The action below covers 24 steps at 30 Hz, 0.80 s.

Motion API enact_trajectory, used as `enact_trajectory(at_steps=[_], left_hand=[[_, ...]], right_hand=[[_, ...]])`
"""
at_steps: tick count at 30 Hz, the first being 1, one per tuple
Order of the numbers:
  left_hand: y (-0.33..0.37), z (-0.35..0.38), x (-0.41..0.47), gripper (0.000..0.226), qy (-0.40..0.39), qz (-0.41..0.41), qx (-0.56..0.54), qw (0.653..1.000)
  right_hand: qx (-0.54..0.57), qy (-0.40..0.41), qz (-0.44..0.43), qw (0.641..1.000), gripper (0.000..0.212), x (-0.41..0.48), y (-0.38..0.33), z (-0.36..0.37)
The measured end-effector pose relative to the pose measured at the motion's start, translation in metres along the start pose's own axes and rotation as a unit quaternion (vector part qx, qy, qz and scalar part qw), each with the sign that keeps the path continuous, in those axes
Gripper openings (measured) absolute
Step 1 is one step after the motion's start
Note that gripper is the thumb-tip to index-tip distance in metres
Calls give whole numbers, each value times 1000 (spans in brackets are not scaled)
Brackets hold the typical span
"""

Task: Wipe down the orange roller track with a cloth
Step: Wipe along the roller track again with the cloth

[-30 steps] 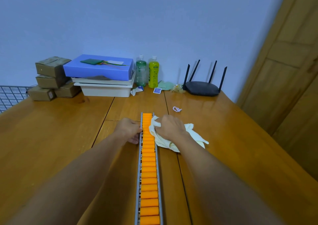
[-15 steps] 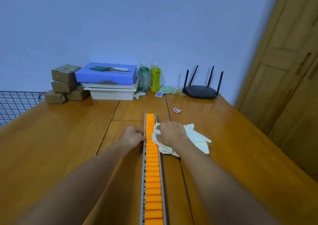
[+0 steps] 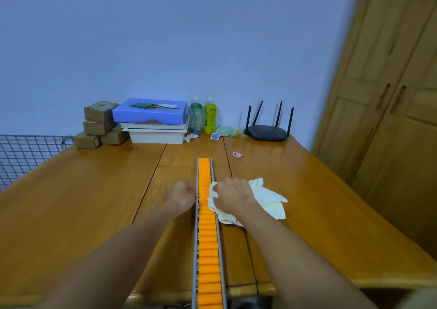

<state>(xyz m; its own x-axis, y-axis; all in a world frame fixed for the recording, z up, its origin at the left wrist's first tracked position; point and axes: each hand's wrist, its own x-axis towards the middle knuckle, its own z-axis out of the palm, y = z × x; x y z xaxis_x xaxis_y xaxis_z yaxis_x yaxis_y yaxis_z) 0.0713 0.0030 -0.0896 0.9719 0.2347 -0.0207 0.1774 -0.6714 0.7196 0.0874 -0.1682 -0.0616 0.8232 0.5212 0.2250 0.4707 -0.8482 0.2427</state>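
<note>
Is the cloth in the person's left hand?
No, the right hand presses the cloth against the roller track, while the left hand steadies the rail.

Two bare forearms, no sleeves in view. Left hand (image 3: 181,196) and right hand (image 3: 233,194) ungloved. No rings, watch or bands visible. Left hand slightly blurred; nails too small to tell.

Wooden desk (image 3: 94,202), roller track (image 3: 208,237) down the middle.
Beside the track: cloth (image 3: 267,202) right; beyond its far end, router (image 3: 267,132), bottles (image 3: 203,117), white trays (image 3: 156,135), cardboard boxes (image 3: 99,124).
</note>
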Motion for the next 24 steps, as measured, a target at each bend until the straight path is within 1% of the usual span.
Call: enact_trajectory(at_steps=[5,13,24], left_hand=[[-1,3,-28,30,6,12,18,1000],[-4,8,-72,18,32,20,30,999],[-8,3,-137,5,23,9,13,1000]], right_hand=[[0,0,7,1000,22,-27,-9,-8],[-4,-1,18,1000,20,-72,-25,-23],[9,-8,26,1000,9,-131,-43,-45]])
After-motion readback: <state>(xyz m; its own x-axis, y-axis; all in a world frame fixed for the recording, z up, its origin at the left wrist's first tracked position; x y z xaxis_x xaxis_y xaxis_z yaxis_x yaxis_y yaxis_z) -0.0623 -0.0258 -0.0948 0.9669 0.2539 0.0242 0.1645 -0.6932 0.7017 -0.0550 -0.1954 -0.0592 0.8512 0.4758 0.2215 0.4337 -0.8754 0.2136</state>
